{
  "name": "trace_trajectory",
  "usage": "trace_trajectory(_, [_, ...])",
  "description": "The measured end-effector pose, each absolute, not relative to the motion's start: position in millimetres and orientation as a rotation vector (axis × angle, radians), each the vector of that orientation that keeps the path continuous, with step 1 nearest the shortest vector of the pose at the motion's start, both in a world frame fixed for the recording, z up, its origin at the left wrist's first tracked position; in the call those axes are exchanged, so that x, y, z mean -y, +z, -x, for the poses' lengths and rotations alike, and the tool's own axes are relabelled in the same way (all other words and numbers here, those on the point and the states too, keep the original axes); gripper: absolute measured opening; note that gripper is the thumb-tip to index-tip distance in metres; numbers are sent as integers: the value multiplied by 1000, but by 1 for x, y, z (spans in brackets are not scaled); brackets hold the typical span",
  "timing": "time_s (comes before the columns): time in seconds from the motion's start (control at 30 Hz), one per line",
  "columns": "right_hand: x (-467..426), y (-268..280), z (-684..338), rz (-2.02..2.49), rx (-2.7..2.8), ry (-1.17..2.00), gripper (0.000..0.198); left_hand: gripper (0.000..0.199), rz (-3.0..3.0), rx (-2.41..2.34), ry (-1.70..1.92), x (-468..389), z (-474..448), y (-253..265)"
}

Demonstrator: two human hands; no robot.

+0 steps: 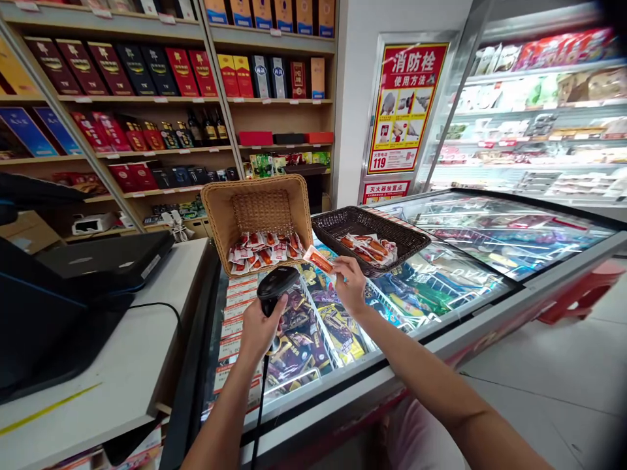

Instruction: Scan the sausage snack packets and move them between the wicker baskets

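Freezer [553,284] carries a tan wicker basket [259,209] and, beside it, a shallower dark basket [337,228], both holding wrapped snacks [267,251]. The left hand [259,326] has its grip closed around a black scanner [279,281]; the right hand [350,284] pinches one orange-red packet [318,260] near both baskets.

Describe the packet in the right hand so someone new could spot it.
Find the glass-topped freezer, where a tan basket and a dark basket hold small packets. Between the baskets, on the near side, the right hand pinches one packet, pale-edged with a reddish middle. It is the only one held up; its neighbours lie inside the baskets.
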State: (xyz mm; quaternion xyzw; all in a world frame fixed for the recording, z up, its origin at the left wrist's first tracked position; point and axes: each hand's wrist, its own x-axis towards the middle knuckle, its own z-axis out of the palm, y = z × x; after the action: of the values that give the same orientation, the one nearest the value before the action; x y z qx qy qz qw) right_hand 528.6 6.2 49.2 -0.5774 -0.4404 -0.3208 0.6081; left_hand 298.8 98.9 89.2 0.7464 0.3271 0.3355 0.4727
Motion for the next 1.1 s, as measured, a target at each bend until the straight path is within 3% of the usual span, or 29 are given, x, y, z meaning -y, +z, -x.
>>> trace_trajectory(0.27, [-4, 52, -524, 1504, 957, -637, 31, 56, -1758, -806, 777, -92, -303, 95])
trace_trajectory(0.4, [2, 61, -551, 1525, 812, -737, 28, 55, -1721, -844, 822, -99, -303, 91])
trace_trajectory(0.67, [21, 93, -642, 1549, 487, -844, 21, 56, -1199, -1073, 1196, -126, -291, 100])
trace_trajectory(0.8, [-28, 104, -607, 1676, 721, -816, 16, 52, -1039, -1104, 1352, -133, -285, 107])
trace_trajectory(1.1, [-216, 133, -474, 2073, 1209, -309, 25, 50, -1140, -1157, 1319, -133, -285, 92])
